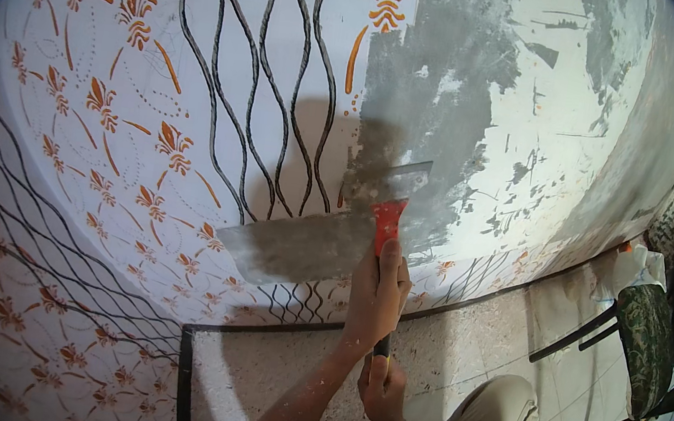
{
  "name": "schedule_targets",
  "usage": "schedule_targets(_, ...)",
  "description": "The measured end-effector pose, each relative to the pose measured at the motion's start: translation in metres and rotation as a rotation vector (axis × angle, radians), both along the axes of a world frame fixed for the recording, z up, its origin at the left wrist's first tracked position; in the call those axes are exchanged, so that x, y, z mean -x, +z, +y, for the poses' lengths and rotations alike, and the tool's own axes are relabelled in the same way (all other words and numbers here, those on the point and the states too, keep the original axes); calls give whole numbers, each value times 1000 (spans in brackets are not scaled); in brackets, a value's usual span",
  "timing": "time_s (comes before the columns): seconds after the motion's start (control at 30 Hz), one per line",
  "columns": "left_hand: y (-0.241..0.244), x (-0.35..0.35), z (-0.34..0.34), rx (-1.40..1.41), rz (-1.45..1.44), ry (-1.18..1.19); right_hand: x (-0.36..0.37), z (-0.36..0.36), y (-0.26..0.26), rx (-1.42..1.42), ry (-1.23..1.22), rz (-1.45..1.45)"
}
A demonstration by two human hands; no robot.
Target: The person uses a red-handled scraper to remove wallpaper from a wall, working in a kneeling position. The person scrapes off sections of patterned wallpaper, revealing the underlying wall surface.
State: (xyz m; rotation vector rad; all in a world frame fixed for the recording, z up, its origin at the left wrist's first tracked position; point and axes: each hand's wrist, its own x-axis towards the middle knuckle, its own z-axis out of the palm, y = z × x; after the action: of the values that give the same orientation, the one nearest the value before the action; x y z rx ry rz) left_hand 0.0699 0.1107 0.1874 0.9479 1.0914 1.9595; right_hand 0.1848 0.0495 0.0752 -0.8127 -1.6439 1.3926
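Observation:
A scraper with a red handle (387,220) reaches up against the wall. Its broad, dirty metal blade (411,178) lies on a bared grey patch (375,152), beside white paint with black wavy lines. Around the red grip my left hand (379,291) is closed, thumb along the top. Lower down, my right hand (383,390) grips a black and yellow handle part (382,348). Whether this part is one piece with the red grip is hidden by my left hand. Another bared grey strip (295,246) runs to the left of the blade.
Painted wall (159,144) with orange motifs continues left into a corner. A dark skirting strip (272,327) borders the dusty tiled floor (284,387). My bent knee (488,418) is at lower right. Farther right stands a black-framed chair (574,334) with a patterned green cushion (642,343) and a plastic bag (639,270).

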Motion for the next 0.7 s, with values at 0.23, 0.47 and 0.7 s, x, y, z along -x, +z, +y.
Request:
schedule_targets(0.23,43,13,9,-87,122,56,12,4,53,40,48,91)
schedule_targets(0.47,36,4,4,-94,116,116,5,-3,34,48,39,24)
schedule_targets(0.7,49,22,19,-85,504,371,21,-4,81,92,28,54)
